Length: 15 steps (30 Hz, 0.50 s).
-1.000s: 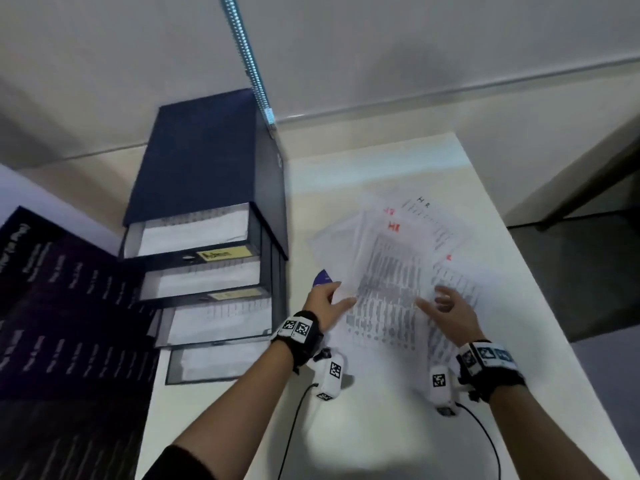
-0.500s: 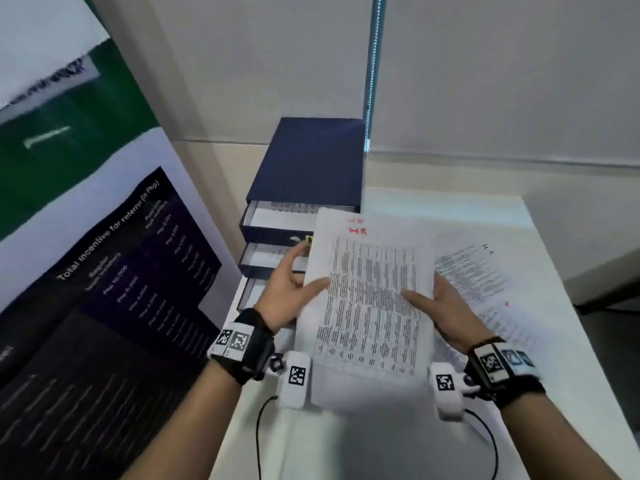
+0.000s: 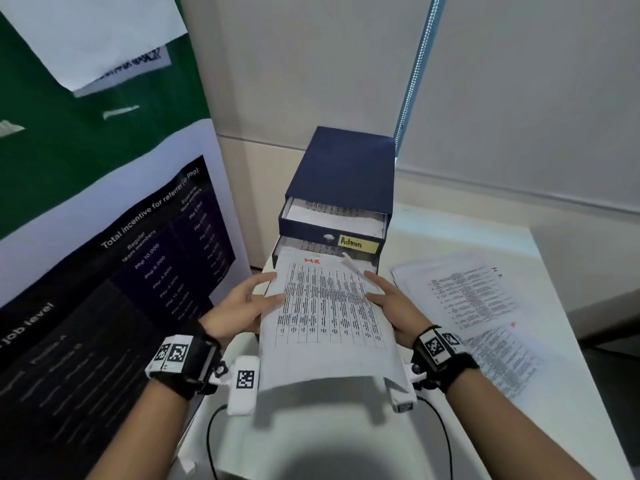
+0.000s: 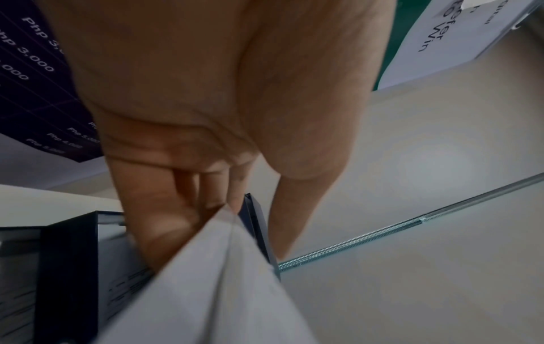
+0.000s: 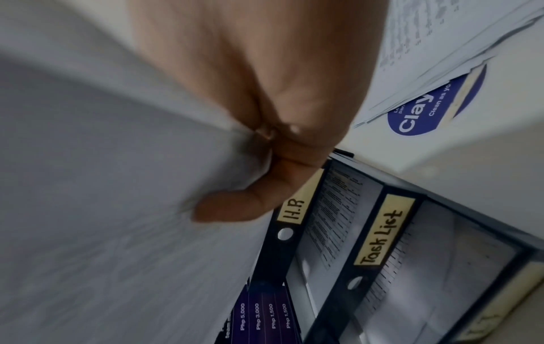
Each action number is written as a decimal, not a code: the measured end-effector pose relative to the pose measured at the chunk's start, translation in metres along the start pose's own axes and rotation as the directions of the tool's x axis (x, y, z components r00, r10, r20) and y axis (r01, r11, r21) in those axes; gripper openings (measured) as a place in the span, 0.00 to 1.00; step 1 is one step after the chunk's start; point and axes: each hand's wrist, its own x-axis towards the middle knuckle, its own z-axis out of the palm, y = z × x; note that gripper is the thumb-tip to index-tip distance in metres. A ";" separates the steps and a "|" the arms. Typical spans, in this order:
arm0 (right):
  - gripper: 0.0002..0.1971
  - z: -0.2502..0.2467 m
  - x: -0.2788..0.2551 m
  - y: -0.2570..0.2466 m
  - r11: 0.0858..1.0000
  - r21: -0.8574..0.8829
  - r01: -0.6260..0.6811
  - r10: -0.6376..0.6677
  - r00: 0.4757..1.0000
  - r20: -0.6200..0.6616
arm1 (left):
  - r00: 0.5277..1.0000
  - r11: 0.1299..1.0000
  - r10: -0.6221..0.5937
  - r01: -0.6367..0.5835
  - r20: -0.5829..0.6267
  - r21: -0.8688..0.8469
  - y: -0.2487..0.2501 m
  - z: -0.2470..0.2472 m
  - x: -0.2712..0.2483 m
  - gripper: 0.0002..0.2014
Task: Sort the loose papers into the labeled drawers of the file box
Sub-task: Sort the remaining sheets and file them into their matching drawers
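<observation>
Paper in both hands now: we hold a white printed sheet (image 3: pixel 325 306) marked "HR" in red by its side edges, left hand (image 3: pixel 239 306) pinching the left edge with thumb on top, right hand (image 3: pixel 391 303) curled round the right edge, fingers underneath. We judge this the filing step for that one sheet. Its far edge is already at the mouth of the second drawer (image 3: pixel 294 245) of the dark blue file box (image 3: pixel 343 174), just beneath the top drawer with the yellow "Admin" label (image 3: pixel 358 243). From the right wrist we read that second drawer's yellow label as "H.R" (image 5: pixel 296 209), so the match looks good. Next, we need to keep the sheet flat and slide it forward so it lies over the papers already inside, then let go with both hands. More loose white printed papers (image 3: pixel 478 303) wait on the white counter (image 3: pixel 554 393) to our right.
</observation>
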 end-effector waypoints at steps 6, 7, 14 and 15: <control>0.25 0.002 0.013 -0.019 0.987 -0.147 0.065 -0.080 0.992 -0.099 | 0.999 0.997 0.034 -0.032 -0.024 0.064 0.000 0.005 0.010 0.19; 0.24 0.002 0.007 -0.021 0.979 -0.187 0.081 -0.097 0.992 -0.077 | 0.998 0.997 0.041 -0.037 -0.054 0.070 -0.001 0.003 0.015 0.20; 0.21 -0.017 -0.015 -0.014 0.981 -0.179 -0.077 0.118 0.966 0.230 | 0.979 0.987 0.017 0.016 -0.204 0.158 0.006 -0.004 0.053 0.11; 0.23 -0.016 -0.012 -0.014 0.985 -0.149 -0.085 0.117 0.968 0.221 | 0.975 0.985 -0.006 0.043 -0.220 0.166 0.009 -0.004 0.057 0.11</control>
